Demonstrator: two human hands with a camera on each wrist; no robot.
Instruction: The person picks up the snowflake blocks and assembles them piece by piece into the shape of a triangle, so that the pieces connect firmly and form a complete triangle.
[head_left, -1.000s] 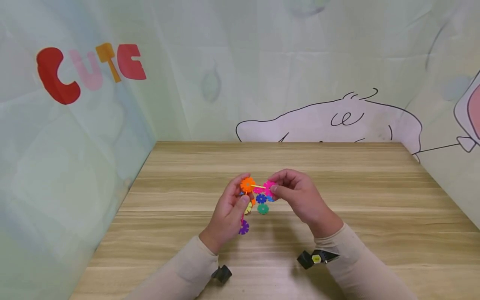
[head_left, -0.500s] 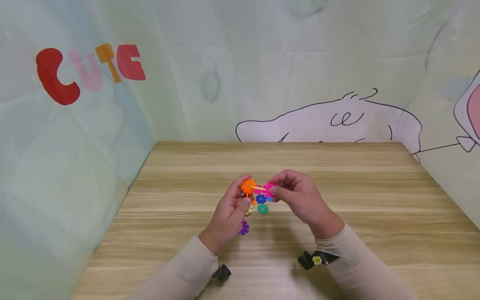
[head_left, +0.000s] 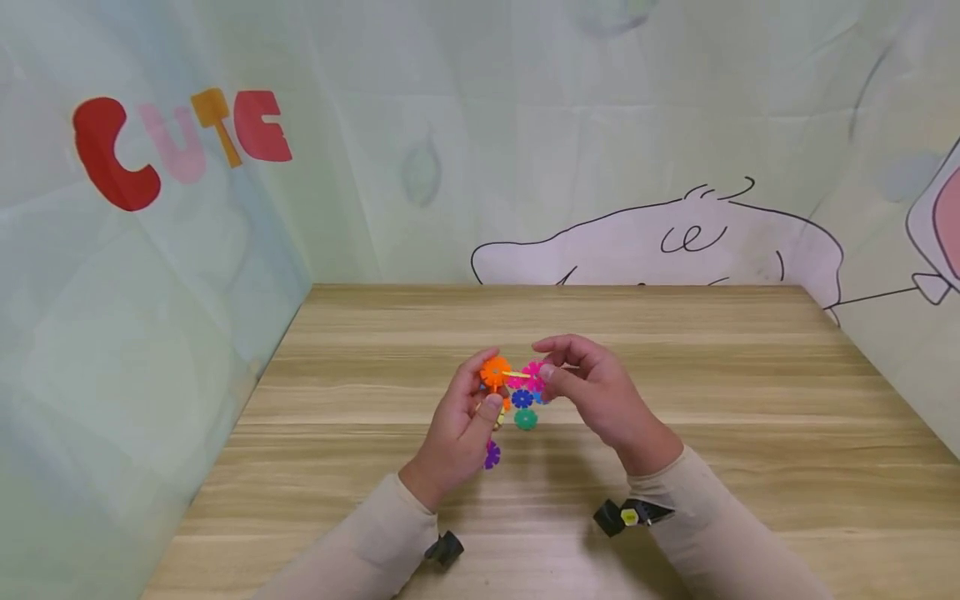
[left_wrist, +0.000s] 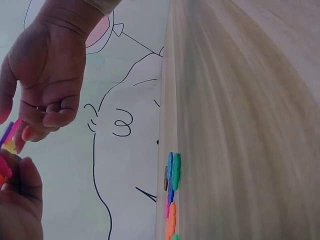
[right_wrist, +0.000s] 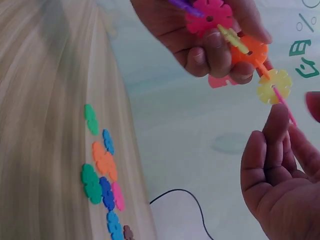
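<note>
In the head view my left hand [head_left: 453, 425] holds a joined chain of notched plastic discs above the table. An orange disc [head_left: 495, 372] shows at its fingertips, linked by an edge-on yellow disc [head_left: 516, 374] to a pink disc [head_left: 534, 375]. A purple disc [head_left: 491, 455] hangs lower. My right hand [head_left: 600, 392] is at the pink end, index finger lifted away from the thumb. The right wrist view shows a right fingertip against that pink disc [right_wrist: 284, 104], seen edge-on in a yellow disc [right_wrist: 274, 86]; the thumb stands apart.
Several loose discs lie on the wooden table [head_left: 675, 333] beyond the hands, among them a green disc [head_left: 526, 419], a dark blue disc [head_left: 522, 399] and a light blue disc [right_wrist: 114, 225]. A printed cloth wall [head_left: 420, 108] rises behind the table and on its left.
The right index finger and thumb have spread apart from their pinch on the pink disc. That disc has shifted slightly left. The left hand keeps its hold on the chain.
</note>
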